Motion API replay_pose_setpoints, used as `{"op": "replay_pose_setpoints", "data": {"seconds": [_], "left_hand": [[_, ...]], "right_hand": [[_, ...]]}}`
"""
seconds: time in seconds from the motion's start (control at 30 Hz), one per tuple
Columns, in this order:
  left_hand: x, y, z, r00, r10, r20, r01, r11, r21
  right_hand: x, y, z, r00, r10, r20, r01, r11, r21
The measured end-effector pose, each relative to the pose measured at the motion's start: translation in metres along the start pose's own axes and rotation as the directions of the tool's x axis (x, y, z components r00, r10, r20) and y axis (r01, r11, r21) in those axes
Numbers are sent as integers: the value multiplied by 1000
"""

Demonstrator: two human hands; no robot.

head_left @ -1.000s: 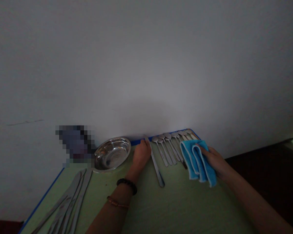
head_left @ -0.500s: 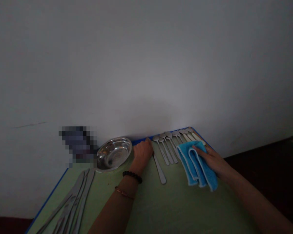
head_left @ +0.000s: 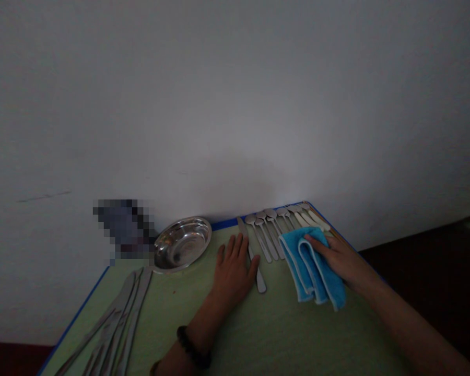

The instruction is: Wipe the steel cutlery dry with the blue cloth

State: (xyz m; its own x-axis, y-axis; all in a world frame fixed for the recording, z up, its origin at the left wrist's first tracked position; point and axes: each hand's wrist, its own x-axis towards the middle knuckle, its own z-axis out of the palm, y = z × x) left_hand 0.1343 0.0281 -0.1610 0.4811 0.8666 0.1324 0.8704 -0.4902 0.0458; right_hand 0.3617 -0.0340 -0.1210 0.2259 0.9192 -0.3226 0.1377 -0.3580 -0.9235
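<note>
Though dim light blurs detail, a bare grey wall (head_left: 235, 104) fills most of the view above a green table (head_left: 258, 334), where long cutlery (head_left: 121, 318) is cut off at the lower left edge. The right hand (head_left: 337, 258) grips a folded blue cloth (head_left: 309, 269) beside the spoons (head_left: 266, 235). The left hand (head_left: 235, 269) lies flat with its fingers spread and its thumb against a knife (head_left: 260, 282).

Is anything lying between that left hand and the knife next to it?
Nothing visible. The left hand lies flat, thumb right beside the knife; the spoons lie on the knife's far side, toward the blue cloth in the right hand.
</note>
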Motion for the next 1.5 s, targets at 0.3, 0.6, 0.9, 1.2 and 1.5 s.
{"op": "replay_pose_setpoints", "data": {"seconds": [0.3,0.6,0.9,1.2,1.5], "left_hand": [[1,-1,3,1000,21,-6,-21,1000,-8],[2,0,7,999,16,-48,-17,1000,-21],[-2,2,7,996,-2,-89,2,1000,4],[-15,5,-17,996,-51,-74,58,994,96],[-19,-12,-4,996,76,-53,-74,997,28]], "right_hand": [[7,17,13,999,-32,18,31,999,29],[6,15,28,998,-45,-32,45,999,1],[4,16,32,998,-10,-59,14,998,67],[10,15,9,991,-18,-136,35,991,128],[15,20,0,982,60,-177,0,948,319]]}}
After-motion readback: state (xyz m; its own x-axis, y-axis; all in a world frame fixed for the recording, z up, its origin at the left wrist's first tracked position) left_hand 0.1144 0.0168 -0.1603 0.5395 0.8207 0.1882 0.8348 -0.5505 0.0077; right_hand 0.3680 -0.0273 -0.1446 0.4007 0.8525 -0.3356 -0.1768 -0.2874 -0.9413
